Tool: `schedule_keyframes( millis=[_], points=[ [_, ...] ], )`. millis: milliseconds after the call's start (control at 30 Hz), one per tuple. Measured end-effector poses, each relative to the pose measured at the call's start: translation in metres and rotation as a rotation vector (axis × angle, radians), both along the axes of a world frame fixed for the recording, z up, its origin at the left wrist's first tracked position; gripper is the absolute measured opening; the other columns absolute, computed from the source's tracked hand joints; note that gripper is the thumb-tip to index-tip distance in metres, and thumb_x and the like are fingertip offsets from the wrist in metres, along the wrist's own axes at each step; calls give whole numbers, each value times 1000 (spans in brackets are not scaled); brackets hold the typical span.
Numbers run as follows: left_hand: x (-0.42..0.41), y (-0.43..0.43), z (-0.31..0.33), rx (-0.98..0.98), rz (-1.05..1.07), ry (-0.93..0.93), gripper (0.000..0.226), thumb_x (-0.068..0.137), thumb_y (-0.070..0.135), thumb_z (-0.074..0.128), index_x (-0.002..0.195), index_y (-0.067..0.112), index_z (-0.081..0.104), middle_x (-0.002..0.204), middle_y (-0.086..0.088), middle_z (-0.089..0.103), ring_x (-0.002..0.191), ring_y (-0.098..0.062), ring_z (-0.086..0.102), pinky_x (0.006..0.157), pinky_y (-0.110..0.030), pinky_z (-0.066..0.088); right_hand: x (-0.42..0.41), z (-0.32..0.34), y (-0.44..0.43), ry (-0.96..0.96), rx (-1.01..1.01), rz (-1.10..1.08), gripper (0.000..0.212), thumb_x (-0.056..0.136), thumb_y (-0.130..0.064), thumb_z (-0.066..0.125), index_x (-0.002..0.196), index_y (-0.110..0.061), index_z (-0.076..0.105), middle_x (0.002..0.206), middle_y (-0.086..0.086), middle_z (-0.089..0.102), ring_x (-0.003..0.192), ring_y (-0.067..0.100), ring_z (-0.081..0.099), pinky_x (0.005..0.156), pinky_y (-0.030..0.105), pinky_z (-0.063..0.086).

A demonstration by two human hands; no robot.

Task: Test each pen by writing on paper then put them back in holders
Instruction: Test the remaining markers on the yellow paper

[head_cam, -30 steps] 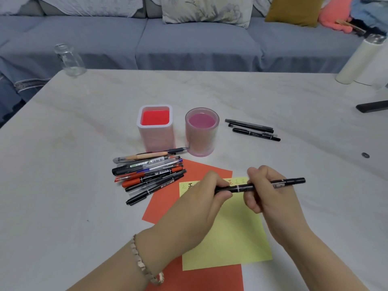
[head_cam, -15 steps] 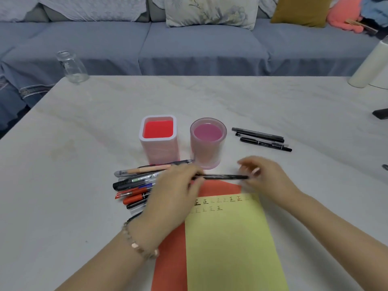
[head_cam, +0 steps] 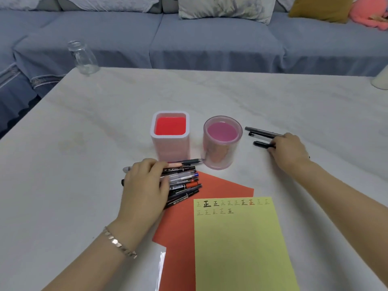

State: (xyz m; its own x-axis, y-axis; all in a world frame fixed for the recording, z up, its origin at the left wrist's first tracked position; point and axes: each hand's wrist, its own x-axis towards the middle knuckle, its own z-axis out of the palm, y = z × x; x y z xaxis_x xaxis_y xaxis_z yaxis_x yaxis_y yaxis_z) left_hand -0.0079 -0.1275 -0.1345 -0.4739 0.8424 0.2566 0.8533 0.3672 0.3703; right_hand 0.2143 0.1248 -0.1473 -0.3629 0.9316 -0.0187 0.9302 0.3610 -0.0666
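A pile of pens lies left of a red paper and a yellow paper with rows of written marks. My left hand rests on the pile, fingers and thumb curled round a pen there. Behind stand a square pink holder and a round pink holder, both without pens. To the right of them, my right hand grips a black pen down on the table beside two other black pens.
A glass jar stands at the table's far left corner. A white cylinder shows at the right edge. A blue-grey sofa runs behind the table. A clear plastic sheet lies near the front edge.
My right hand carried the black pen from over the yellow paper to the black pens on the right. My left hand let go of it and moved onto the pile.
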Motion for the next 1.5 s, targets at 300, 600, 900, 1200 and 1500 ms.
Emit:
schedule_keyframes(
  millis=[300,600,900,1200,1500],
  points=[
    [76,29,36,158,-503,-40,42,83,28,44,122,13,50,114,-4,61,106,-15,47,92,-27,32,23,66,-96,236,-185,388,21,94,-31,49,110,-23,59,101,1,64,94,21,57,78,34,44],
    [114,17,36,54,-560,-199,28,101,24,33,128,23,42,104,4,53,98,-17,48,77,-34,39,54,69,-152,580,345,415,36,79,-41,56,107,-19,59,104,-2,58,102,19,49,94,25,30],
    [114,4,37,-4,-566,-315,38,90,40,28,106,19,55,82,11,43,82,-12,45,73,-32,38,19,71,-187,1304,-738,-53,35,84,-42,58,72,-11,46,40,-3,40,37,11,32,38,16,27],
    [106,-11,32,-3,-676,-603,27,91,45,36,91,23,51,61,3,44,57,-11,39,55,-28,33,7,65,-198,1401,-732,2,44,93,-17,52,54,-14,32,38,-7,28,34,7,22,37,15,21],
    [73,-20,2,-127,-314,-102,21,96,18,33,107,20,51,90,7,55,83,-12,49,69,-23,35,32,65,-188,1381,-442,-152,30,93,-17,51,65,-9,48,34,-2,33,32,11,28,35,18,22]
  ],
)
